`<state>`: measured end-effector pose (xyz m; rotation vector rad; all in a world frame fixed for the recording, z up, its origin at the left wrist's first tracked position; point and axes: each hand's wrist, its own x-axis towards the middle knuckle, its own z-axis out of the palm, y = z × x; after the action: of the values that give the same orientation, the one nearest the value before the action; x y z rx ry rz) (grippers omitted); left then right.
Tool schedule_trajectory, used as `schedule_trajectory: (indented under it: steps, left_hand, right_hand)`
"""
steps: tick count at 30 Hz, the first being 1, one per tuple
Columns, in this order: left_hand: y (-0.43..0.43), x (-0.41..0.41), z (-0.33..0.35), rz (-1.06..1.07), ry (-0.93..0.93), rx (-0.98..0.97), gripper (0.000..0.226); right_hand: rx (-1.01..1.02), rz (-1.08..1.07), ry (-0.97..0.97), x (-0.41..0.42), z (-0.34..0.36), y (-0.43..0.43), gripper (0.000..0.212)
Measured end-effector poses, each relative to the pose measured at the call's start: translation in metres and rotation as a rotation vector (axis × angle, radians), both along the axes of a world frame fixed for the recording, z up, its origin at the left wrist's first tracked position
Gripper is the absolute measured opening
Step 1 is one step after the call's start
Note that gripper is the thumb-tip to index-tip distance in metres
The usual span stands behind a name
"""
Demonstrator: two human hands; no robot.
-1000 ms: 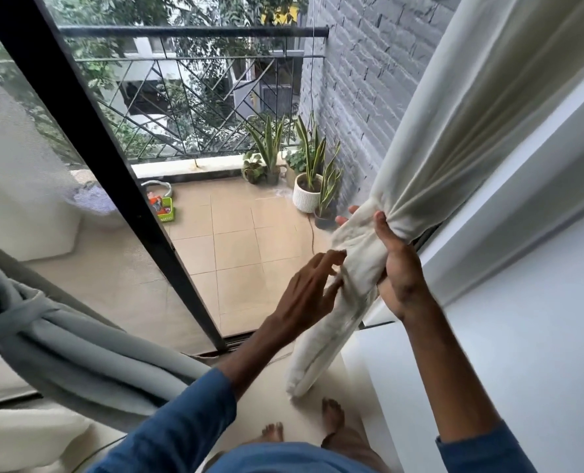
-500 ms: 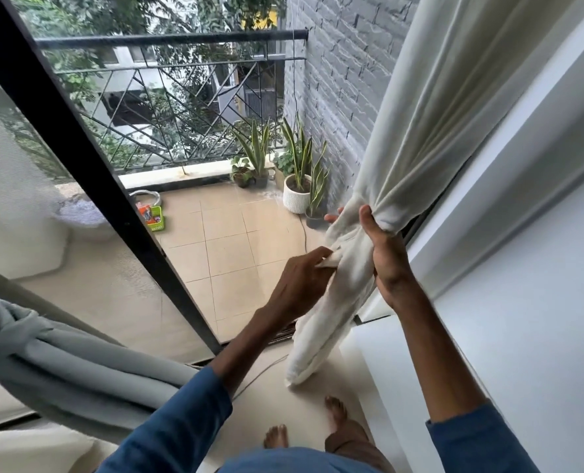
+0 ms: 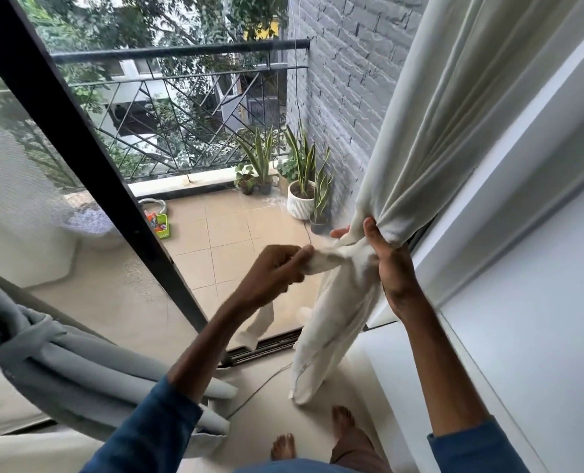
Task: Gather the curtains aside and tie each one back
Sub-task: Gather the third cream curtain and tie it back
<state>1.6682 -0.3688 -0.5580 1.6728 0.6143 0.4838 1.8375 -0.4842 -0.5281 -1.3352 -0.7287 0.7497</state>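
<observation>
The right arm reaches up from the lower right in a blue sleeve, wrist bent. The right hand [image 3: 393,268] is closed round the gathered cream curtain [image 3: 454,131]: the thumb lies over the near side of the bunch and the fingers wrap behind it, with one fingertip [image 3: 339,231] showing past the far edge. Above the fingers the curtain fans up along the white wall [image 3: 529,302]. Below them it hangs as a narrow bundle whose end touches the floor.

The left arm comes up from the lower middle. The left hand [image 3: 276,273] is curled in a fist and pinches a cloth strip [image 3: 324,260] between thumb and fingers. The strip runs from these fingers across to the bunch just under the right thumb. Its loose end hangs below the left wrist, partly behind the forearm.

Far left of the left fingers, a grey curtain [image 3: 89,370] hangs bunched, wrapped by a grey band [image 3: 27,336]. A black door frame [image 3: 78,158] slants between it and the hands. Beyond the fingers lie the tiled balcony, a railing [image 3: 181,52], potted plants [image 3: 300,199] and a green box [image 3: 161,227], with a grey brick wall [image 3: 345,80] behind the curtain. Below the hands are two bare feet [image 3: 343,418] and a thin cable [image 3: 259,387] on the floor.
</observation>
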Motion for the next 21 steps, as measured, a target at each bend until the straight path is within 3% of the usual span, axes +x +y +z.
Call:
schedule_trajectory:
  steps: [5, 8, 12, 17, 21]
  left_hand:
    - [-0.024, 0.006, 0.001, -0.192, 0.005, -0.06, 0.043]
    - [-0.034, 0.011, 0.005, -0.089, -0.03, -0.071, 0.034]
    - [-0.027, 0.008, 0.008, -0.001, -0.071, -0.168, 0.042]
    - [-0.025, 0.013, 0.009, 0.079, -0.113, -0.339, 0.02]
    - [-0.023, 0.011, 0.009, -0.047, -0.023, -0.327, 0.044]
  right_hand:
    - [-0.026, 0.156, 0.014, -0.011, -0.003, -0.007, 0.041]
    - [-0.01, 0.189, -0.001, -0.013, -0.004, -0.012, 0.036]
    - [-0.015, 0.247, -0.079, -0.004, -0.005, -0.023, 0.031]
    - [-0.054, 0.4, -0.227, 0.0, -0.006, -0.024, 0.034]
    - [-0.054, 0.463, -0.203, 0.001, -0.007, -0.022, 0.04]
